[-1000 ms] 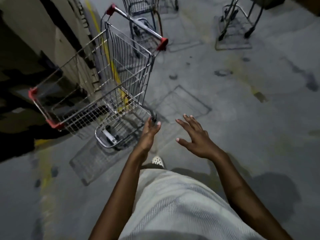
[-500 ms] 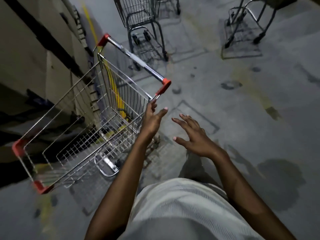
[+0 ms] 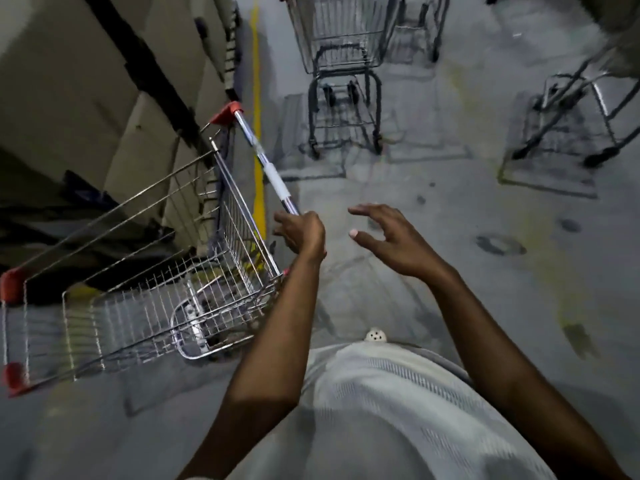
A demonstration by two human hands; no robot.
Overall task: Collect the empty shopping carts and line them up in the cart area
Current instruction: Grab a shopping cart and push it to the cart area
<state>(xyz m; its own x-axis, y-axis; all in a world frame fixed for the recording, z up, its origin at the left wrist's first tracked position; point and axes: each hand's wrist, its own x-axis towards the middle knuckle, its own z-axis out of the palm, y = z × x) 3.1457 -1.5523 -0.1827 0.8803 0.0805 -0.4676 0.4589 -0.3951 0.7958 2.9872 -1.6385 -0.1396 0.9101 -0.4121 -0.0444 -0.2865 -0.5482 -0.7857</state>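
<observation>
Left hand [image 3: 300, 233] curls round the handle [image 3: 266, 161] end, right hand [image 3: 393, 239] spread beside it; I see the cart [image 3: 156, 306] running lengthwise, nose pointing lower left.

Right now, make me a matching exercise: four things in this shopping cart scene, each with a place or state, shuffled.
Things:
1. left hand
2. right hand
3. yellow floor line
4. cart handle

Places or states:
A. silver bar, red at its far end
B. fingers spread, holds nothing
C. grips the near end of the cart handle
D. painted stripe running toward the picture's top edge

Pairs: 1-C, 2-B, 3-D, 4-A
</observation>
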